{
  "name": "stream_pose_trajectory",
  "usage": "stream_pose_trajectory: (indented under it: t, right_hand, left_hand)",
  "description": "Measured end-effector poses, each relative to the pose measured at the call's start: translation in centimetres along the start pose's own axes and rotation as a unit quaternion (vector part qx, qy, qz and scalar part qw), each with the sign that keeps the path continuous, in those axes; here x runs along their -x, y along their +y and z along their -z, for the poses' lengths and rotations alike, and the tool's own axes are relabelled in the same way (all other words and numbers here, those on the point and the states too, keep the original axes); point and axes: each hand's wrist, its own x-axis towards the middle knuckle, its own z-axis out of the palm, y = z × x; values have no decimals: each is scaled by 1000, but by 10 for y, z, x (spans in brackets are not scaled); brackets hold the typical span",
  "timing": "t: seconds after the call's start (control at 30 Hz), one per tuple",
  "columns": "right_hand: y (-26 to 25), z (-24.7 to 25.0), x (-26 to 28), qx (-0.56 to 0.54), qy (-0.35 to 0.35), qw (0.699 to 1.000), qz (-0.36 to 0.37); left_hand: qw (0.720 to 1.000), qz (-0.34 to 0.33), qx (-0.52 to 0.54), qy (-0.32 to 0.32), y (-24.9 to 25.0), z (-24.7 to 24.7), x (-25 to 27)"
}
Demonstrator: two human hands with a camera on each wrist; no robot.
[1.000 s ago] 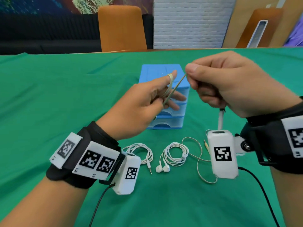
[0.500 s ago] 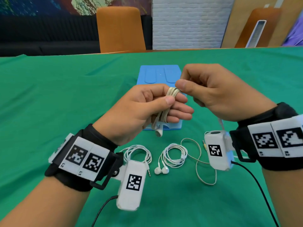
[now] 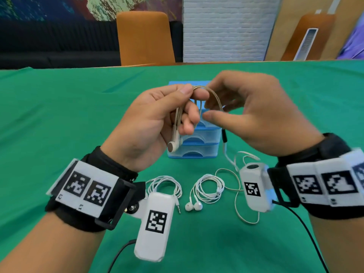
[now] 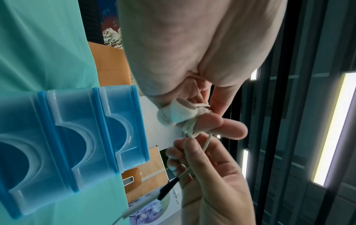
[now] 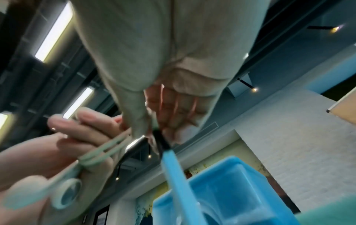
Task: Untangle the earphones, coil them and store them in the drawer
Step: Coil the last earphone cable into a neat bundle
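From the head view, a green cloth point(image 3: 59, 119) covers the table, smooth with a few soft creases; behind it stand an orange chair point(image 3: 144, 37), a white brick wall point(image 3: 226, 28) and a dark sofa. A small blue plastic drawer unit point(image 3: 194, 146) sits mid-table, its translucent fronts scooped. The left hand point(image 3: 155, 123) pinches thin beige earphones point(image 3: 208, 93) wound in loops round its fingers, the buds dangling below; the right hand point(image 3: 256, 117) curls round the trailing cord. Two coiled white sets point(image 3: 208, 188) lie on the cloth nearer the person. From the left wrist, the cord wraps one finger point(image 4: 212, 124) beside the drawer fronts point(image 4: 77, 137). The right wrist view is blurred: the right hand's fingers point(image 5: 179, 112) close on the cord's black inline piece.
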Motion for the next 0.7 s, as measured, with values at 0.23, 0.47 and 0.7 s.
stream_pose_trajectory:
  t: [0.23,0.47,0.7]
  right_hand:
    - [14,-12,1,-102,6,994,-30]
    - [13,-33,-2,-162,-53,981,-89]
    - [7,-40,-2,-169,-101,972,-126]
  left_hand:
    - [999,19,34,-18,5,2,3]
    - [999,-9,24,-21,2,6,1]
    - [994,-82,66,39,-5,8,-4]
